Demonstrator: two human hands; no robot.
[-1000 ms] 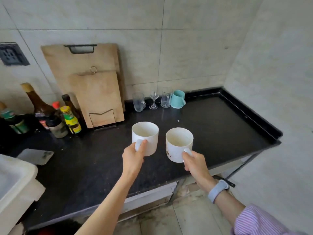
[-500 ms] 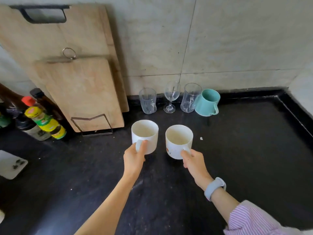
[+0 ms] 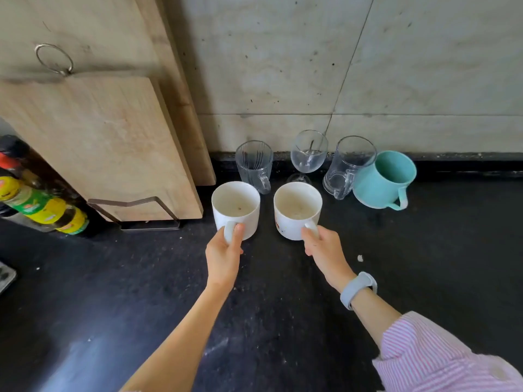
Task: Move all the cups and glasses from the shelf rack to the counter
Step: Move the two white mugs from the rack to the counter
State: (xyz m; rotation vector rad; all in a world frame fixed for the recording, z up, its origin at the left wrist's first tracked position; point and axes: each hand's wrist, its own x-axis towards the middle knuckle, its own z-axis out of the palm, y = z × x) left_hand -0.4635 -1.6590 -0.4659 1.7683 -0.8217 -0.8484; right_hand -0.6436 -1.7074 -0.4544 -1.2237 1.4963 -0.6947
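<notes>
My left hand (image 3: 223,257) grips the handle of a plain white mug (image 3: 236,207). My right hand (image 3: 325,251) grips the handle of a second white mug (image 3: 297,210) with a small red print. Both mugs are upright and low over the black counter (image 3: 283,306); whether they touch it I cannot tell. Behind them, along the wall, stand a glass mug (image 3: 254,165), a wine glass (image 3: 308,154), another glass mug (image 3: 346,168) and a teal cup (image 3: 383,181). The shelf rack is out of view.
Two wooden cutting boards (image 3: 107,142) lean on the wall at the left in a wire stand (image 3: 135,213). Sauce bottles (image 3: 42,207) lie beyond them at the far left. The tiled wall (image 3: 339,66) closes the back.
Both hands carried the white mugs forward toward the wall, close to the row of glasses. The view moved in nearer to the counter's back edge.
</notes>
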